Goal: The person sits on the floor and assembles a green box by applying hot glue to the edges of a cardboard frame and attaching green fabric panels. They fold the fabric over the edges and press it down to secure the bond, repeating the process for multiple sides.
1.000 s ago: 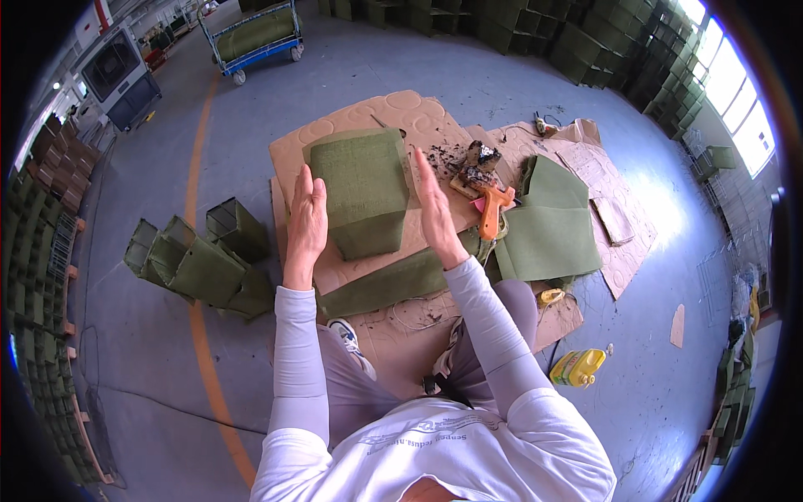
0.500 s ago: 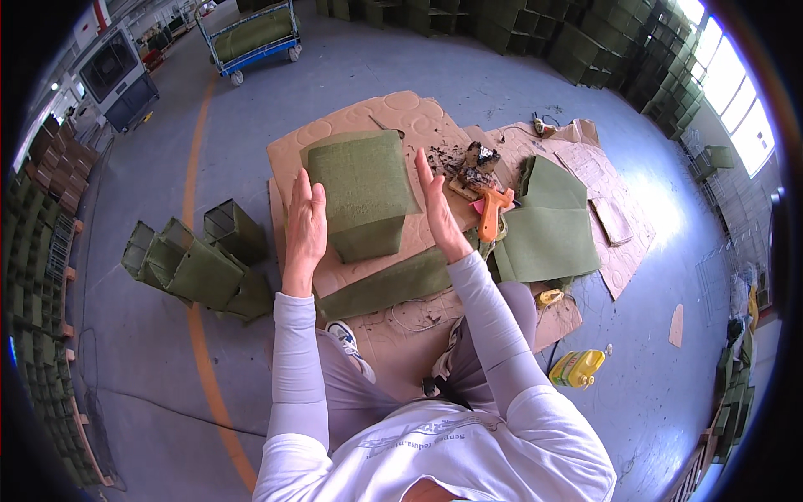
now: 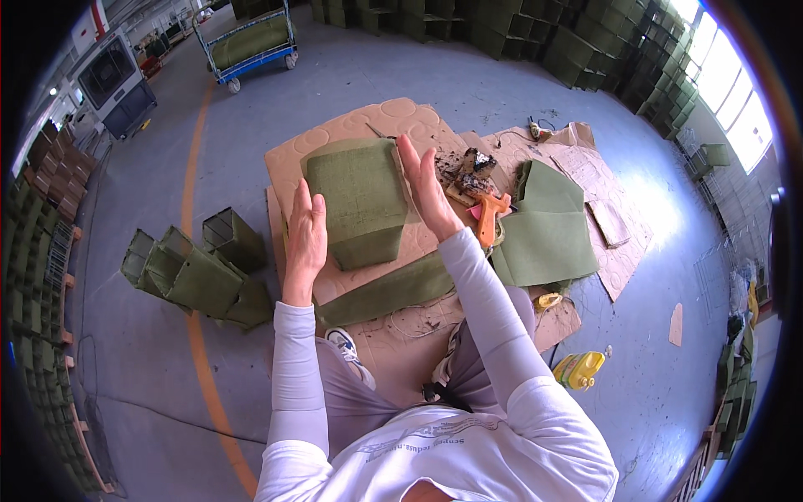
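Over the last second my hands have barely moved: both were already flat against the sides of the green fabric-covered box (image 3: 361,201), and they have only slid a little along it, so I judge I am still pressing the cloth onto its walls rather than starting anything new. My left hand (image 3: 305,234) lies open, fingers together, on its left face; my right hand (image 3: 427,186) is open on the right face. The box sits between my palms on the cardboard sheet (image 3: 393,117), with the orange glue gun (image 3: 488,214) just right of my right wrist.
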A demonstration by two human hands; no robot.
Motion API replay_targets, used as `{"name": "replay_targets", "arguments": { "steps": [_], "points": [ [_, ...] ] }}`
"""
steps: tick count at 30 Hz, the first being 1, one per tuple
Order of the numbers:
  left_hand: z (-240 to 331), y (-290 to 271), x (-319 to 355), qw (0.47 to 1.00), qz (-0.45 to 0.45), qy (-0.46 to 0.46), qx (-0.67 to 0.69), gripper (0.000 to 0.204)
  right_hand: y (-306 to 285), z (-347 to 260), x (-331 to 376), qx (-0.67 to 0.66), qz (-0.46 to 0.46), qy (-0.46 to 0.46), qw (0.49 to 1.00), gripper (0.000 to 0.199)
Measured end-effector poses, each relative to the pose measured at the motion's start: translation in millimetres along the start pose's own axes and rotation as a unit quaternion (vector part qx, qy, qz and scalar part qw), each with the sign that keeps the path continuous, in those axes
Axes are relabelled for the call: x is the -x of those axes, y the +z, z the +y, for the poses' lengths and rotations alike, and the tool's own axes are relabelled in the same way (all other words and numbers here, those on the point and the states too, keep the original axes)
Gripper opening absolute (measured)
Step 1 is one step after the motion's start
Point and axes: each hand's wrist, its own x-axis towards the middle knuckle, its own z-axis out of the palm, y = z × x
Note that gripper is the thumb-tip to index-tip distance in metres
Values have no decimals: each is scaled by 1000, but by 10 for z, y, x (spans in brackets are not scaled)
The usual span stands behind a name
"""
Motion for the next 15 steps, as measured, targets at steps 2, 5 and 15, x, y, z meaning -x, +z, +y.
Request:
{"name": "replay_targets", "arguments": {
  "steps": [2, 5, 15],
  "points": [
    [-11, 4, -6, 1000, -3, 2, 5, 76, -3, 17, -39, 31, -1, 9, 999, 80],
    [-28, -35, -35, 1000, -4, -18, 11, 76, 124, 65, -108, 83, -9, 21, 996, 82],
    [512, -137, -178, 952, 114, 84, -272, 64, -1043, 673, 412, 432, 258, 121, 856, 61]
  ]
}}
